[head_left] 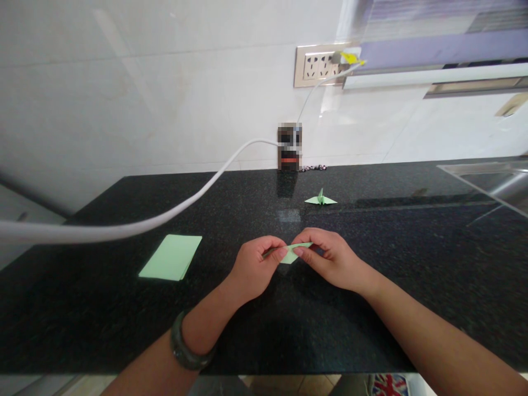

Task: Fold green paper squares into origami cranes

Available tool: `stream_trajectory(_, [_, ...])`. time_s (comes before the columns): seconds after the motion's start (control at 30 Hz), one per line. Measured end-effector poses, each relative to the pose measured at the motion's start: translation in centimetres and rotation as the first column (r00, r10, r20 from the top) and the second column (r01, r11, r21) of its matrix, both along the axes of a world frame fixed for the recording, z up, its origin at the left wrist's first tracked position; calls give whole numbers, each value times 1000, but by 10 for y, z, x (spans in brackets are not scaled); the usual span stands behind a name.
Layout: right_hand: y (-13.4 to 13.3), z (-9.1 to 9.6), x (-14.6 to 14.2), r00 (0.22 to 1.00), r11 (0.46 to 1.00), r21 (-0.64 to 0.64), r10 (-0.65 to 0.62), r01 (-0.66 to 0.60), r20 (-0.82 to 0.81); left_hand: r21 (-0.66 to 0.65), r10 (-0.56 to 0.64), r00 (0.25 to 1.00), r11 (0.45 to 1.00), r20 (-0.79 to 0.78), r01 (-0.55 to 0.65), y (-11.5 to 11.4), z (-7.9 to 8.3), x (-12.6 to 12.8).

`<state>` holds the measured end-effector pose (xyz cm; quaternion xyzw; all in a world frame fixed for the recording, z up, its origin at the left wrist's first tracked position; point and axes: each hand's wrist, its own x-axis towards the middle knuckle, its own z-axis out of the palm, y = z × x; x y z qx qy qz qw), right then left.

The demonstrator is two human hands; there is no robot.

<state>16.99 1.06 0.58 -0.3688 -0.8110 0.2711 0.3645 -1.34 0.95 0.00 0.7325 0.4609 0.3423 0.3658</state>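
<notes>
A small folded piece of light green paper (290, 256) is held between my two hands, just above the dark counter. My left hand (259, 265) pinches its left side between thumb and fingers. On the right side, my right hand (330, 256) grips it the same way, thumb in front and fingers behind. Parts of the paper are hidden by the fingertips. Beyond my hands stands a finished green paper crane (320, 199) with its wings spread. To the left lies a stack of green paper sheets (171, 257).
The black speckled counter (103, 308) meets a white tiled wall. A white cable (165, 220) crosses from the left to a pixelated device (289, 146) against the wall, near a beaded string (315, 168). A wall socket (319, 66) is above; a metal sink (495, 179) sits at right.
</notes>
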Motion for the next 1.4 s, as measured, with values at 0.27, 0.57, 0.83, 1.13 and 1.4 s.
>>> stream_trajectory(0.27, [0, 0, -1, 1000, 1000, 13, 7, -7, -27, -78, -22, 992, 996, 122, 31, 0, -2, 1])
stream_trajectory(0.57, [2, -4, -1, 998, 1000, 13, 25, -24, -61, -69, -6, 993, 998, 117, 14, -1, -2, 1])
stream_trajectory(0.83, [0, 1, -1, 999, 1000, -7, 28, -28, -30, 50, -18, 1000, 999, 10, 18, -2, 0, 1])
stream_trajectory(1.13, [-3, 0, -5, 998, 1000, 11, 13, -13, -66, 50, -24, 999, 998, -33, 26, -4, 2, 1])
stream_trajectory(1.4, [3, -6, -5, 944, 959, -282, -73, -22, -323, -283, 97, 937, 959, 337, 3, 1, 0, 5])
